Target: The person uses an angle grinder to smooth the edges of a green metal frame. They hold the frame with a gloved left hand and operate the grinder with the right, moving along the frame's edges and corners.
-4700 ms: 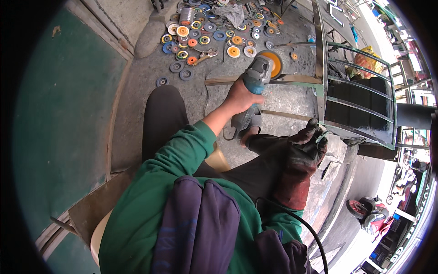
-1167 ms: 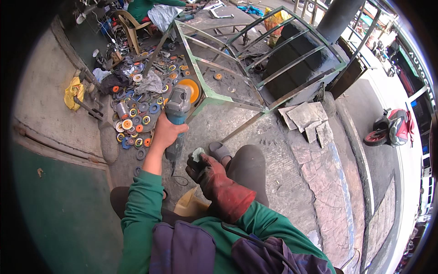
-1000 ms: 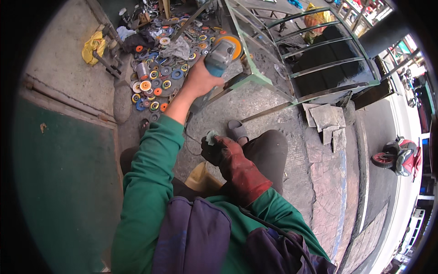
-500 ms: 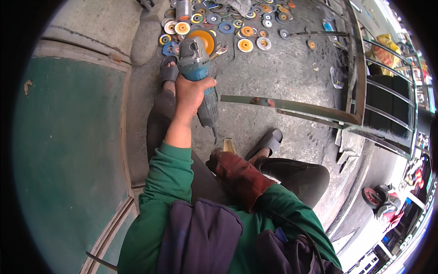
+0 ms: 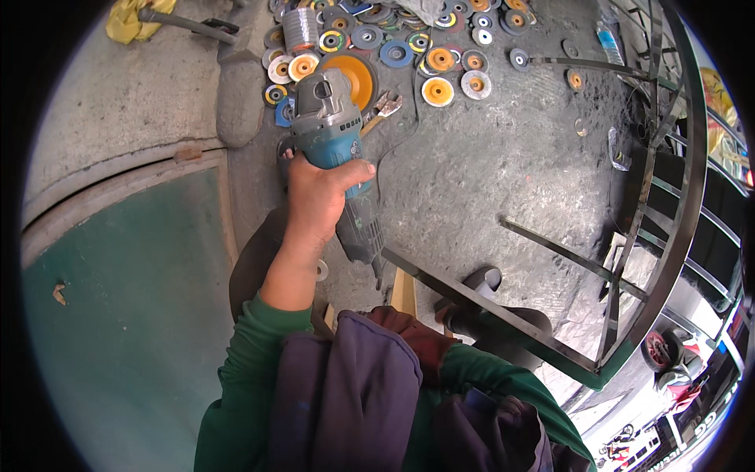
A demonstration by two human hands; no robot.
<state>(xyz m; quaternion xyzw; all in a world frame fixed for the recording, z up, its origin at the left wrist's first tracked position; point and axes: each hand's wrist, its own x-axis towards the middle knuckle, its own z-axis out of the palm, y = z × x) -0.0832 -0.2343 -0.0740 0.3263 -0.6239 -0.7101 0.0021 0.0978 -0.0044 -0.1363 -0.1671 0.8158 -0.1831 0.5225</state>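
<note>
My bare left hand [image 5: 314, 193] wraps round the teal and grey body of an angle grinder [image 5: 332, 145], thumb over its right side. The grinder's head points away from me, and its tail and cord come back toward my lap. Beyond the head lies a large orange-centred disc [image 5: 355, 79]; I cannot tell whether it is mounted or on the floor. My right hand [image 5: 421, 334] wears a reddish-brown leather glove close to my body. Dark cloth [image 5: 370, 377] hanging in front hides its fingers. Near the glove stands a strip of light wood [image 5: 403, 293].
Grinding discs [image 5: 438, 91] of several colours lie scattered at the far side. A welded metal frame [image 5: 676, 228] stands at my right, one bar reaching toward my lap. A green panel [image 5: 134, 315] is at my left. A plastic bottle [image 5: 608, 43] lies far right.
My view has shifted, so the metal frame's bar appears lower and nearer my lap. My right glove has drawn back behind the dark cloth. My left hand keeps hold of the angle grinder.
</note>
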